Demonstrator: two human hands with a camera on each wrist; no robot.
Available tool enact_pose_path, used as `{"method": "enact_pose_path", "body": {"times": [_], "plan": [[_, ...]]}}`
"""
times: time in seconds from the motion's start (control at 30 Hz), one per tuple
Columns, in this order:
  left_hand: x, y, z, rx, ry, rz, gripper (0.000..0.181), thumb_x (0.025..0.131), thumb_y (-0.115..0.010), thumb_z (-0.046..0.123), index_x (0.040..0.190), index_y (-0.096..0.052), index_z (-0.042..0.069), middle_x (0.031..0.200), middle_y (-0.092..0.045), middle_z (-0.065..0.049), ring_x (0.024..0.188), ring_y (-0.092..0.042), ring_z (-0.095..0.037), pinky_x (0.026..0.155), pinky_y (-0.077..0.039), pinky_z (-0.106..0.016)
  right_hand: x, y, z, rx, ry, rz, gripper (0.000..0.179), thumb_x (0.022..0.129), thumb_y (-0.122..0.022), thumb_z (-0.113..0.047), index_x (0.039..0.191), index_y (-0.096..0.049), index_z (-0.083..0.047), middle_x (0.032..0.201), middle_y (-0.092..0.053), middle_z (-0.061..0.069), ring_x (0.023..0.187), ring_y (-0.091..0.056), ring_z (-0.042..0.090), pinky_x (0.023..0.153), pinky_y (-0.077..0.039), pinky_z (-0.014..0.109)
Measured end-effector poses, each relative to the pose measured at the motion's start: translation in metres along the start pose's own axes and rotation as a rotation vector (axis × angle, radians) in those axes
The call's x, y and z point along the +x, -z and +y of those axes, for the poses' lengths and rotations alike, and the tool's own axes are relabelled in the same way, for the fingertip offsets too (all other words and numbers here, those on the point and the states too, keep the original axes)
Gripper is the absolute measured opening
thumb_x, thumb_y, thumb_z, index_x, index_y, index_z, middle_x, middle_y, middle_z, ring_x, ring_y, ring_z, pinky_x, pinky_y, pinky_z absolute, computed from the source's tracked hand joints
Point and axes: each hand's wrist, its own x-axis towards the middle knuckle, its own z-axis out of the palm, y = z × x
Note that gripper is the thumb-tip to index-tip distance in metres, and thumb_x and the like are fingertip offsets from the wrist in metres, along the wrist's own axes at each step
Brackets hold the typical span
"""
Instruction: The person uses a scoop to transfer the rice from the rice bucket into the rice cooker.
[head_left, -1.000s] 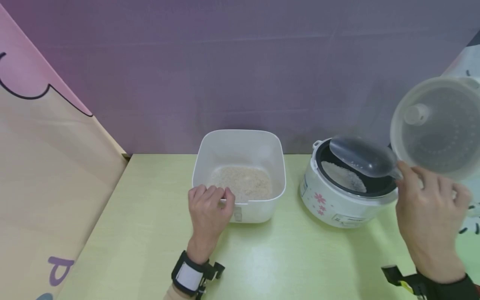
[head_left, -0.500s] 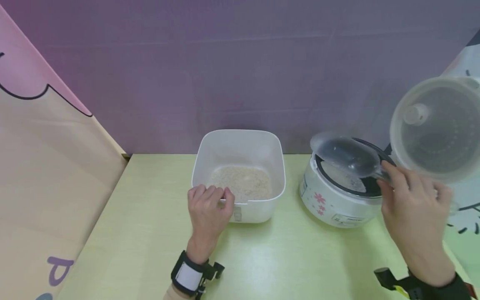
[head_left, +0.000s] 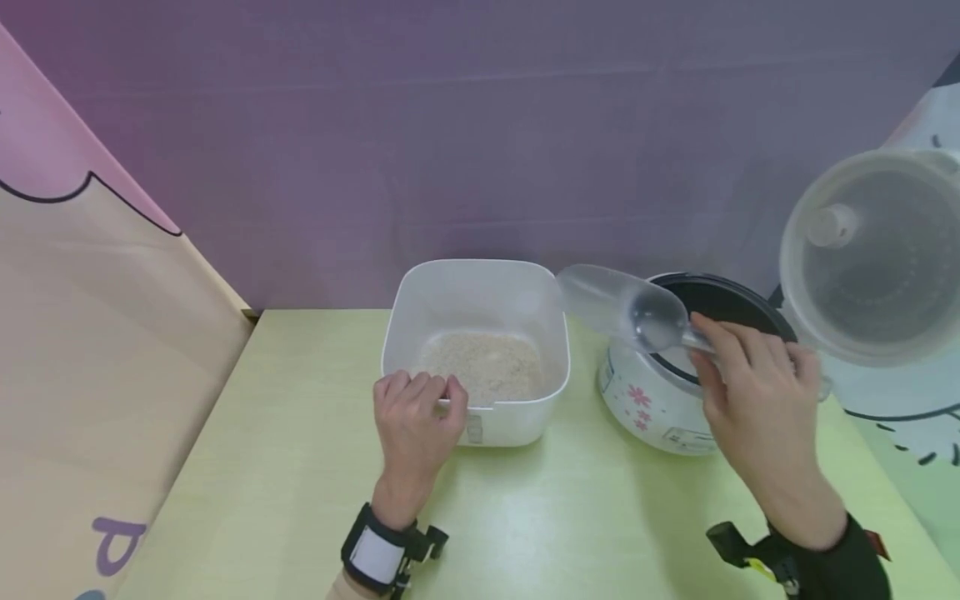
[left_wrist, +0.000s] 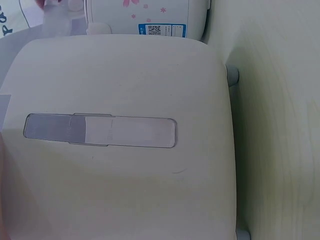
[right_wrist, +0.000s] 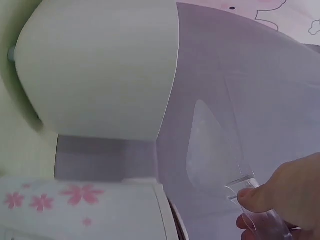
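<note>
A white rice cooker is sitting on a pale-green table. Left of the cooker, a white bin is holding pale grains; I am watching a person's left hand gripping its near rim. By the cooker, the right hand is pinching a clear scoop by its handle, the scoop jutting past the cooker's left edge. Right of the cooker, a translucent lid is standing tilted

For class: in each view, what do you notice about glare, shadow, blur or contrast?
Head view: a pale glare patch on the table. Left wrist view: dim overall, with dark shadow on the table along one side of the container. Right wrist view: the rice cooker looks slightly soft; the clear scoop stands out faintly against the purple backdrop.
</note>
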Motion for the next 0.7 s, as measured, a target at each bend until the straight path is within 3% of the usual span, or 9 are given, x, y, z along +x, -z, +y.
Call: {"method": "enact_pose_path", "body": {"times": [0.3, 0.7], "plan": [[0.001, 0.001, 0.002, -0.015, 0.003, -0.006, 0.029, 0.085, -0.062, 0.012, 0.056, -0.060, 0.008, 0.046, -0.048, -0.001, 0.051, -0.037, -0.018, 0.065, -0.038, -0.037, 0.009, -0.015, -0.015, 0.083, 0.073, -0.002, 0.037, 0.091, -0.071, -0.005, 0.128, -0.068, -0.002, 0.112, -0.070, 0.022, 0.099, -0.061, 0.044, 0.085, -0.036, 0.059], [0.000, 0.003, -0.001, -0.011, 0.010, 0.005, 0.028, 0.084, -0.063, 0.011, 0.057, -0.062, 0.007, 0.046, -0.049, -0.001, 0.051, -0.036, -0.018, 0.066, -0.038, -0.037, 0.034, -0.038, -0.039, -0.045, 0.253, 0.018, 0.035, 0.093, -0.067, -0.001, 0.128, -0.065, -0.005, 0.114, -0.069, 0.019, 0.100, -0.062, 0.041, 0.090, -0.040, 0.055]]}}
